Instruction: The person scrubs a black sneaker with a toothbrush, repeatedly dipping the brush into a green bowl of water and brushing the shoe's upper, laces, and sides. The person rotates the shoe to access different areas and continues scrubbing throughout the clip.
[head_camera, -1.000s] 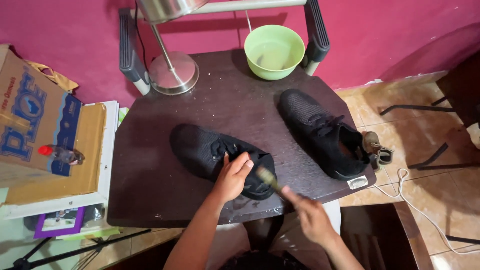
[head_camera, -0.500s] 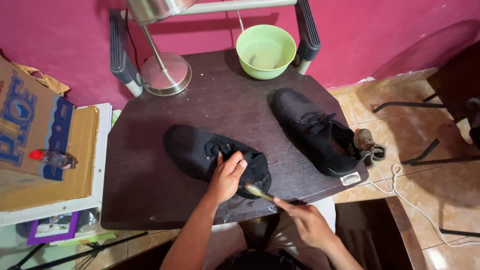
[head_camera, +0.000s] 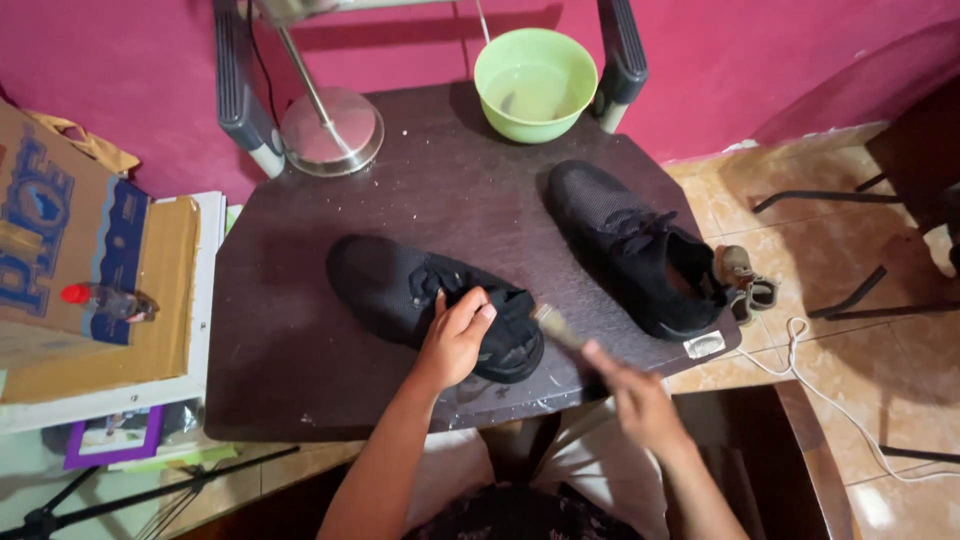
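Note:
Two black sneakers lie on a dark wooden table (head_camera: 300, 330). My left hand (head_camera: 455, 335) presses down on the heel end of the near sneaker (head_camera: 400, 285), fingers over its opening. My right hand (head_camera: 635, 395), blurred with motion, grips a small brush (head_camera: 555, 325) whose bristle end is at the heel of that sneaker. The second sneaker (head_camera: 630, 245) rests to the right, untouched, its opening toward me.
A green bowl (head_camera: 535, 70) of water sits at the table's far edge, a metal lamp base (head_camera: 330, 130) to its left. A cardboard box (head_camera: 60, 250) and small bottle (head_camera: 105, 300) stand left. A small child's shoe (head_camera: 745, 280) and white cord (head_camera: 830, 375) lie on the tiled floor.
My right hand has shifted with the brush along the near sneaker's heel, stroking back and forth. My left hand stays on the shoe. The view has tilted slightly.

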